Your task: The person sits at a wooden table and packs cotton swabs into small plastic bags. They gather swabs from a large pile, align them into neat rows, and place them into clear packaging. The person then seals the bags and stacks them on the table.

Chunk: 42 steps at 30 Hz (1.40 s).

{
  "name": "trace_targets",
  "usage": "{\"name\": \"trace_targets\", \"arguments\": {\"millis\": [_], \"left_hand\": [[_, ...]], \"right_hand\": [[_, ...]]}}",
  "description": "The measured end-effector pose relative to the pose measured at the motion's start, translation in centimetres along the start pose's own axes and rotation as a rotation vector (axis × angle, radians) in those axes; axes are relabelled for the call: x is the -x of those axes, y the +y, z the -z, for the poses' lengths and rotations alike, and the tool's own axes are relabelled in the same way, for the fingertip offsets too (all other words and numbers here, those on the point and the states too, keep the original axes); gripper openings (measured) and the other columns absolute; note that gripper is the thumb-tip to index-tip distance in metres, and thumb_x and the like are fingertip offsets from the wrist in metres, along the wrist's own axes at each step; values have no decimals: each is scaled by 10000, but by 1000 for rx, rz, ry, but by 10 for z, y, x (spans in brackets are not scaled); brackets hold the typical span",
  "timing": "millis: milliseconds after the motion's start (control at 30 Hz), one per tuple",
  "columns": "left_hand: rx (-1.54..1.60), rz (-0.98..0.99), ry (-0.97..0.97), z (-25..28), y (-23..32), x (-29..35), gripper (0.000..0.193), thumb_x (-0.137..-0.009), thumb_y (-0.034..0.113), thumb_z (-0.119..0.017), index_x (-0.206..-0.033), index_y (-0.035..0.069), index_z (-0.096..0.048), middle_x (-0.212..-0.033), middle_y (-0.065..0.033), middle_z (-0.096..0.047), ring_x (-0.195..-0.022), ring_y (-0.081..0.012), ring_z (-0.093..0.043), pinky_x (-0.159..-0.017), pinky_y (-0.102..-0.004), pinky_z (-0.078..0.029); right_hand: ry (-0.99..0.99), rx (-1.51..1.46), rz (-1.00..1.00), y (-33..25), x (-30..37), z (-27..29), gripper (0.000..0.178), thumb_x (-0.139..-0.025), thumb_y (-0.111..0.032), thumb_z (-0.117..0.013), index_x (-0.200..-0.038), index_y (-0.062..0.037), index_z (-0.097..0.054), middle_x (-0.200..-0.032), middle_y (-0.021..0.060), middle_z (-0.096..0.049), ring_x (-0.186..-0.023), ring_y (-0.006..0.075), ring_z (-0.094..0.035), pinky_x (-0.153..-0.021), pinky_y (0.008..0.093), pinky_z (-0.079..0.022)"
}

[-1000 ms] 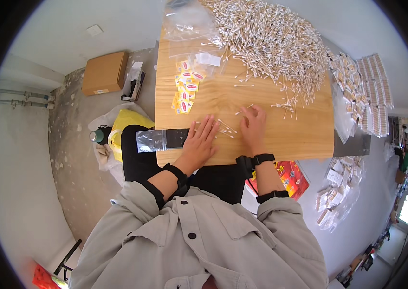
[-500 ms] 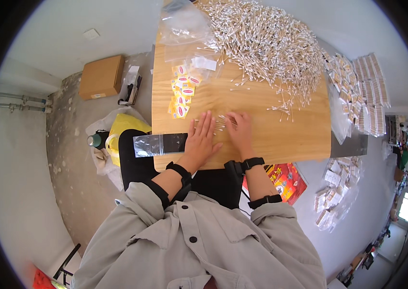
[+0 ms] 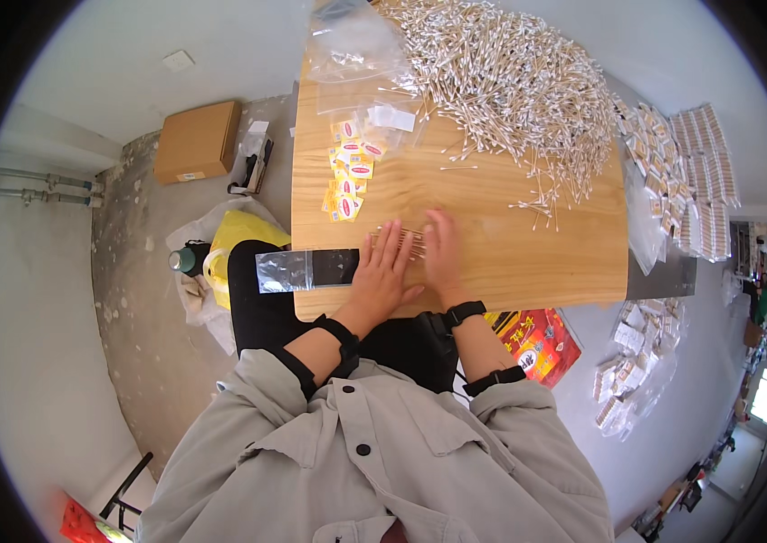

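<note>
My left hand (image 3: 382, 273) lies flat on the table with its fingers stretched out over a small row of cotton swabs (image 3: 416, 242). The swabs' shafts show between the two hands, while their other ends are hidden under my left fingers. My right hand (image 3: 443, 256) stands on edge at the right ends of these swabs, its fingers straight and slightly blurred. Beside my left wrist is a flat clear plastic bag (image 3: 285, 271), overhanging the table's left edge. Yellow and white printed cards (image 3: 347, 185) lie overlapping just beyond my left hand.
A large heap of loose cotton swabs (image 3: 510, 86) covers the far right of the wooden table (image 3: 528, 262). Clear plastic bags (image 3: 352, 45) lie at the far left. Bundled swab packs (image 3: 707, 163) sit beyond the right edge. A cardboard box (image 3: 196, 142) stands on the floor at left.
My right hand has straightened its bent fingers and set its edge against the swabs' right ends. The swabs between the hands lie closer together. My left hand stays flat on them.
</note>
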<state>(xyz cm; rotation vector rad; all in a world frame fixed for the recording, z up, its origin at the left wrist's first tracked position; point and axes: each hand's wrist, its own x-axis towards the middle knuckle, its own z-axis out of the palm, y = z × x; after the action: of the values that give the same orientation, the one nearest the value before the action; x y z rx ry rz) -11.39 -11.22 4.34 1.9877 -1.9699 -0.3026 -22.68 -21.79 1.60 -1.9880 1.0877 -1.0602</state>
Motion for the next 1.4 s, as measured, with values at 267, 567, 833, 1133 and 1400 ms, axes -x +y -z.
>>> {"name": "trace_targets", "arguments": {"millis": [267,567,833,1133,1400], "left_hand": [[20,65,95,-12,-16,-9,943,-795,408,-705,-1490,-32,-244,-1573,-233,-189,-1474,-348,-174,-1185,-488,-170],[44,56,89,-13,-10,-13,873,-798,360,-714,-1459,-37,-304,-1548,-212,-264,-1454,-334,-230,-1184,-471,-190],[-34,57,152,-18,-22,-23,838,-811,335,-708,-1463,-16,-316,-1546,-182,-287,-1446,-302,-258,-1181,-469,-196],[-23,62,54,-9,-14,-5,916,-790,374,-707,-1486,-26,-264,-1566,-235,-213,-1469,-351,-197,-1181,-452,-202],[-116,61,17,-16,-8,5,895,-796,389,-674,-1477,-37,-279,-1574,-234,-197,-1470,-367,-189,-1184,-471,-182]], "right_hand": [[130,-126,-236,-2,12,0,325,-1031,-199,-386,-1204,17,-558,-1184,181,-557,-1134,299,-514,-1018,383,-392],[176,-684,-438,6,1,-18,437,-1053,-312,-322,-1275,20,-498,-1236,124,-532,-1129,218,-531,-1048,351,-386],[178,-698,-438,-3,3,-14,457,-1060,-329,-312,-1291,22,-490,-1247,129,-527,-1151,214,-526,-1048,349,-400],[37,-494,-377,-18,8,-28,468,-1059,-324,-302,-1310,34,-470,-1319,132,-495,-1239,228,-482,-1097,357,-345],[18,-302,-298,-23,14,-30,405,-1048,-262,-341,-1284,22,-505,-1243,167,-550,-1202,245,-512,-1054,343,-375]]}}
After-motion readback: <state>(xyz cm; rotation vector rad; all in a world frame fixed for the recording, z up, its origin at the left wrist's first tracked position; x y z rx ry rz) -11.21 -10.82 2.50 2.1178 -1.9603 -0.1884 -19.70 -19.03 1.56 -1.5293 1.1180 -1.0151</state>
